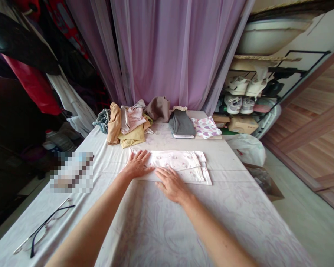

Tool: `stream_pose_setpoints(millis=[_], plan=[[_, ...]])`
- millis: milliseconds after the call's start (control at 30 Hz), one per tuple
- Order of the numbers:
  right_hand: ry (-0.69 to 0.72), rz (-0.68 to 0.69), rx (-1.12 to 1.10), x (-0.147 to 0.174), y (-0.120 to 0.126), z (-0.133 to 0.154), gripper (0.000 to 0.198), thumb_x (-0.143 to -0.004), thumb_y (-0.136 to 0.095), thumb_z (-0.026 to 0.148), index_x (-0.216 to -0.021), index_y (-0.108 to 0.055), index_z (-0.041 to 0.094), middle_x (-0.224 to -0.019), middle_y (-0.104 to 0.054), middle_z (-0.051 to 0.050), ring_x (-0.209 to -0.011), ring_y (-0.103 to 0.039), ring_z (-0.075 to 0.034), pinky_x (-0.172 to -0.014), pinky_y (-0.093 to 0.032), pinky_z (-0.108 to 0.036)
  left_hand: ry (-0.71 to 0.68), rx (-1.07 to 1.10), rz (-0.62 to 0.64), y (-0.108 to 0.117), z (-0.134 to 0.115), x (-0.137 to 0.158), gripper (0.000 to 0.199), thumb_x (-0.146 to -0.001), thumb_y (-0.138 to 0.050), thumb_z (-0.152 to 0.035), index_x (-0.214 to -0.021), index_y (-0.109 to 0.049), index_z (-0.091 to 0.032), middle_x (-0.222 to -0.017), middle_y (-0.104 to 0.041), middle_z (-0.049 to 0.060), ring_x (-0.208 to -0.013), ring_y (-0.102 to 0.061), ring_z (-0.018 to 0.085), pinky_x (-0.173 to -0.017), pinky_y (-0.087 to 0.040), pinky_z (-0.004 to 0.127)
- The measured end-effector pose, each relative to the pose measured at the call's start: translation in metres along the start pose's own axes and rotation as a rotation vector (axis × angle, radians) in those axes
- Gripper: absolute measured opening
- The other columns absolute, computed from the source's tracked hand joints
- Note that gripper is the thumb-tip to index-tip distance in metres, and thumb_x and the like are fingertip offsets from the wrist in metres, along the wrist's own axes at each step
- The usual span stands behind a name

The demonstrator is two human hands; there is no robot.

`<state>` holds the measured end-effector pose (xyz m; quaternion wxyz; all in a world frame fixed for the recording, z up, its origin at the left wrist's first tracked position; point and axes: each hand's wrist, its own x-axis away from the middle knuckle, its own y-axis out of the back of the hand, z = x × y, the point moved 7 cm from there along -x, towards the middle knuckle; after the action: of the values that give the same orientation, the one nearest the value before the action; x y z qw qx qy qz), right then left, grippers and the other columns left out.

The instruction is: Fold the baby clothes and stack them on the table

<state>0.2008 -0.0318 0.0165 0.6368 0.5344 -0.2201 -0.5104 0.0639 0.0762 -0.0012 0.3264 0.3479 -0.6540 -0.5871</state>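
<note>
flat and unclenched, my left grip (139, 163) covers the left end of the printed white garment (180, 160), whose long axis runs rightward past my equally open right grip (169, 181).

Broad cloth-covered surface (156, 222), pale, faintly patterned. White printed garment (178, 161) on it, folded flat. From that garment: beyond-left, heap of mixed clothes (133, 124); beyond-right, dark grey folded clothes (183, 123), purple-patterned cloth (207, 127) beside; left, blurred-out item (71, 172); nearer-left, eyeglasses (44, 223), temples open.
</note>
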Motion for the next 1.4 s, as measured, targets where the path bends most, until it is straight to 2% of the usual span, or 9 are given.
stream_pose_setpoints(millis=[100,167,267,400,667,967,1100,1267,1400], plan=[[-0.122,-0.119,-0.022,-0.010,0.021,-0.025,0.045,-0.100,-0.036,0.029,-0.141,-0.052,0.021,-0.140,-0.058,-0.009,-0.129,-0.052,-0.018,-0.109,-0.041,-0.037,0.022,-0.015,0.040,0.003,-0.005,-0.003,0.081,-0.086,-0.047,-0.069,-0.152,-0.034,-0.024,-0.159,-0.032,0.013,-0.146,-0.025,0.037,-0.116,-0.015,0.063],[-0.239,-0.154,0.042,-0.017,0.030,-0.044,0.047,-0.100,-0.036,0.029,-0.143,-0.049,0.019,-0.144,-0.053,-0.011,-0.134,-0.047,-0.021,-0.112,-0.037,-0.042,0.031,-0.038,-0.005,0.008,-0.016,-0.006,0.076,-0.087,-0.049,-0.064,-0.150,-0.038,-0.022,-0.158,-0.033,0.014,-0.147,-0.025,0.038,-0.116,-0.015,0.063],[-0.368,-0.065,0.148,-0.023,0.026,-0.067,0.050,-0.099,-0.037,0.033,-0.146,-0.044,0.017,-0.151,-0.044,-0.014,-0.141,-0.037,-0.026,-0.116,-0.027,-0.051,0.018,-0.022,-0.110,0.011,-0.043,-0.010,0.062,-0.095,-0.041,-0.052,-0.149,-0.041,-0.020,-0.157,-0.035,0.015,-0.147,-0.026,0.034,-0.118,-0.020,0.057],[-0.410,0.055,0.232,-0.013,0.010,-0.086,0.052,-0.099,-0.036,0.040,-0.146,-0.044,0.020,-0.156,-0.038,-0.013,-0.144,-0.031,-0.027,-0.116,-0.020,-0.056,0.049,0.022,-0.087,-0.003,-0.066,-0.011,0.063,-0.095,-0.039,-0.056,-0.151,-0.038,-0.025,-0.157,-0.035,0.012,-0.146,-0.028,0.035,-0.116,-0.023,0.059],[-0.525,0.038,0.327,0.024,0.025,-0.122,0.052,-0.099,-0.034,0.041,-0.146,-0.043,0.019,-0.157,-0.035,-0.011,-0.144,-0.030,-0.026,-0.116,-0.017,-0.054,0.073,0.023,-0.007,-0.002,-0.060,-0.002,0.078,-0.087,-0.042,-0.072,-0.152,-0.032,-0.031,-0.161,-0.028,0.010,-0.147,-0.023,0.039,-0.111,-0.015,0.072],[-0.825,-0.218,0.264,0.053,0.068,-0.153,0.046,-0.095,-0.040,0.031,-0.136,-0.054,0.016,-0.140,-0.054,-0.016,-0.125,-0.052,-0.025,-0.102,-0.040,-0.036,0.078,0.020,0.005,-0.002,-0.056,-0.002,0.079,-0.086,-0.043,-0.073,-0.152,-0.032,-0.031,-0.161,-0.027,0.012,-0.147,-0.022,0.040,-0.109,-0.014,0.073],[-1.036,-0.070,0.185,0.056,0.083,-0.167,0.055,-0.089,-0.051,0.044,-0.134,-0.053,0.012,-0.124,-0.064,-0.019,-0.114,-0.061,-0.030,-0.092,-0.046,-0.038,0.095,0.004,0.012,0.004,-0.064,-0.002,0.078,-0.087,-0.047,-0.068,-0.151,-0.035,-0.025,-0.160,-0.027,0.015,-0.146,-0.023,0.040,-0.109,-0.014,0.075],[-1.195,0.123,0.105,0.056,0.085,-0.175,0.061,-0.079,-0.059,0.061,-0.121,-0.064,0.017,-0.122,-0.067,-0.017,-0.114,-0.063,-0.033,-0.087,-0.049,-0.039,-0.050,-0.004,-0.075,0.005,-0.099,-0.002,0.063,-0.092,-0.046,-0.054,-0.148,-0.042,-0.024,-0.159,-0.033,0.011,-0.147,-0.025,0.034,-0.118,-0.014,0.061],[-1.197,0.092,0.019,0.056,0.082,-0.189,0.055,-0.079,-0.058,0.063,-0.111,-0.070,0.020,-0.115,-0.071,-0.015,-0.109,-0.066,-0.032,-0.084,-0.049,-0.037,-0.109,0.034,-0.111,-0.007,-0.118,0.002,0.059,-0.094,-0.040,-0.058,-0.146,-0.044,-0.029,-0.156,-0.039,0.008,-0.146,-0.029,0.031,-0.118,-0.019,0.059]])
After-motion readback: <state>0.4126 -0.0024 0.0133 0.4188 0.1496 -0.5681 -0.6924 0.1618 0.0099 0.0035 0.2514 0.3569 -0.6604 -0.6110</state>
